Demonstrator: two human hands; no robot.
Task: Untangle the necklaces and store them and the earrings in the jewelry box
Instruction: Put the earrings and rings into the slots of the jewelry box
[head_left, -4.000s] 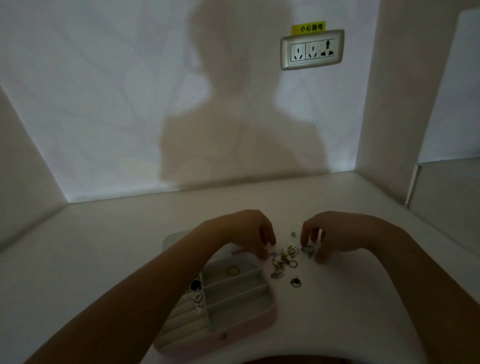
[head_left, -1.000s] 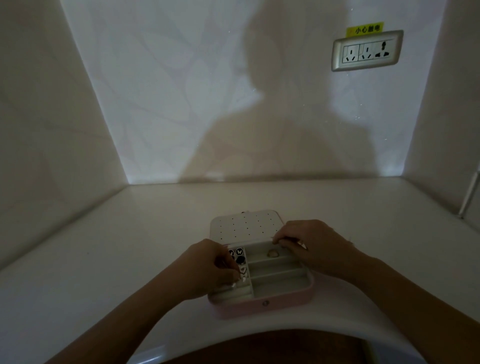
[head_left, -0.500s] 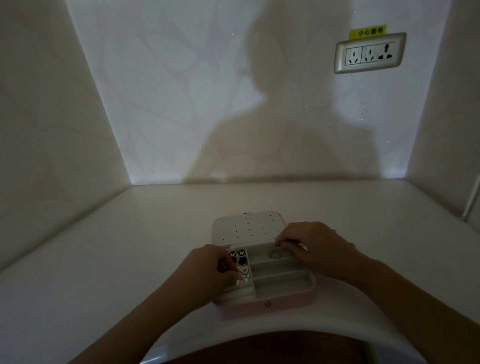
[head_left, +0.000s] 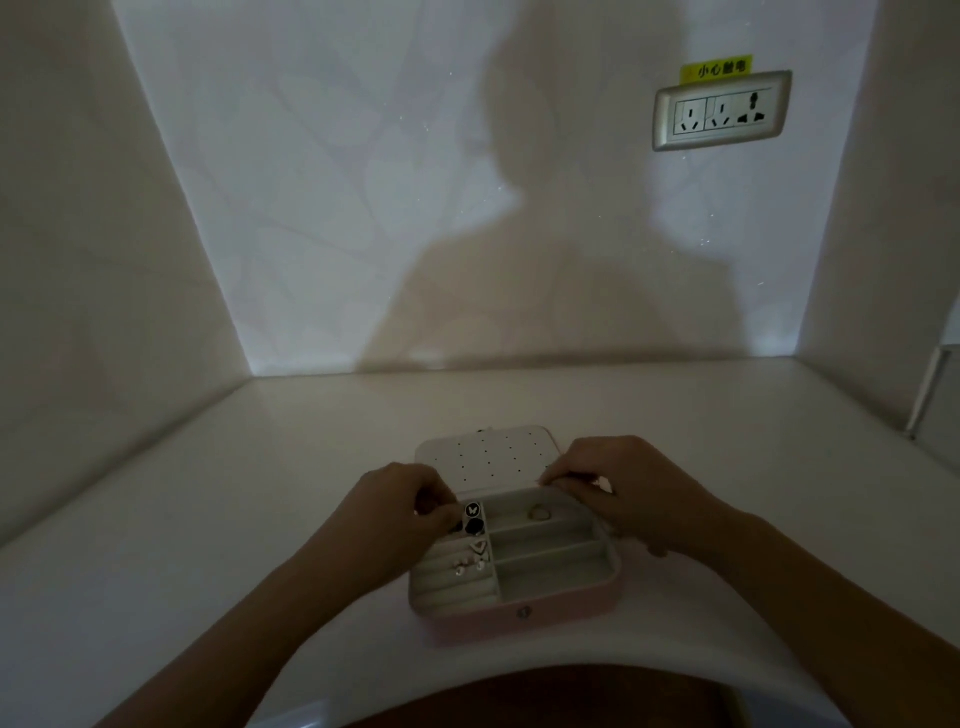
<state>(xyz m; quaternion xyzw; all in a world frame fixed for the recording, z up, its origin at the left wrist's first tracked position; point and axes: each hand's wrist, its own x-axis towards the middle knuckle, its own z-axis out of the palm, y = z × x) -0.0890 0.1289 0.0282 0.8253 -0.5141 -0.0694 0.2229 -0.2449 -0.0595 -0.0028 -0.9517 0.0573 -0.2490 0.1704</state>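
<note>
A pale wall (head_left: 363, 208) rises behind a white surface (head_left: 260, 519), and near its front edge sits one pink jewelry box (head_left: 519, 621), its dotted lid (head_left: 467, 457) laid back flat towards the wall. Two bare hands work at the box's far end. The left hand (head_left: 395, 512) hangs over the far left corner with its fingers curled narrow and their tips on the dark round earrings (head_left: 474, 517); I cannot tell whether they pinch one or only press it down. The right hand (head_left: 628, 488) is over the far right corner with its fingers (head_left: 558, 480) drawn into a tight pinch at the hinge edge; what they hold, if anything, is too dim to make out. One socket plate (head_left: 722, 111) with a yellow label (head_left: 717, 68) is on the wall, well apart from the work. Inside the box, three long compartments run left to right on the right side, and padded ridges fill the left. The farthest compartment lies just below the right fingertips, so that hand is nearer to it; I judge a drop there needs only a short move towards the person. It holds one ring (head_left: 539, 513). On the ridges I count three dark earrings, one heart-shaped piece (head_left: 479, 546) and a few small pale studs (head_left: 460, 569). No necklace shows in the box or on the surface.
</note>
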